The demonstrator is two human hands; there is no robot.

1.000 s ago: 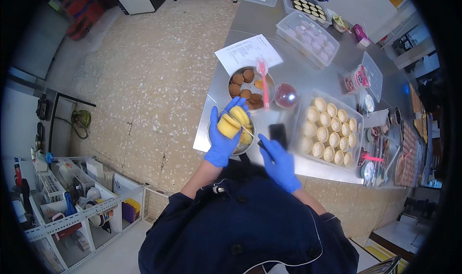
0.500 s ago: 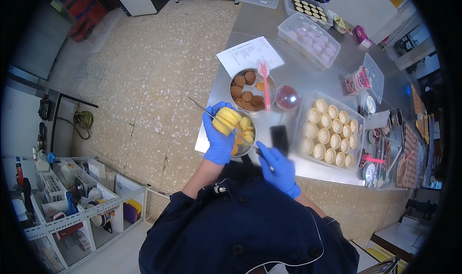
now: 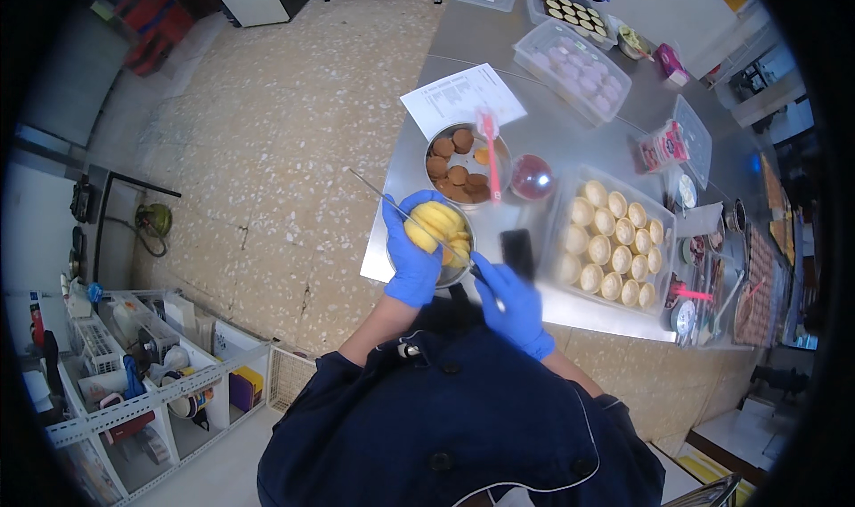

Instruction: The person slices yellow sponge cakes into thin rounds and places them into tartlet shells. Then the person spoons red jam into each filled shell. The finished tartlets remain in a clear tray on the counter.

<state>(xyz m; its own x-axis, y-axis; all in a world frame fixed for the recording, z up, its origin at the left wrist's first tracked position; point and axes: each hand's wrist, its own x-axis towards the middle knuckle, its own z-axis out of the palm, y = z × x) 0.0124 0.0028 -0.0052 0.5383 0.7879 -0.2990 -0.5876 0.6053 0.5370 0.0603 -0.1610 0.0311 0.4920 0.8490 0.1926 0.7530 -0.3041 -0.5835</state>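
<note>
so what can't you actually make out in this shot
- Head view: what lies in the steel bowl under the yellow fruit; fruit and left hand cover it.
- Handle of the thin blade; it is hidden inside the right hand.
- Kind of fruit: too small to tell.
- Print on the paper sheet: too small.
- Worktop's right end: smeared by the fisheye rim.
</note>
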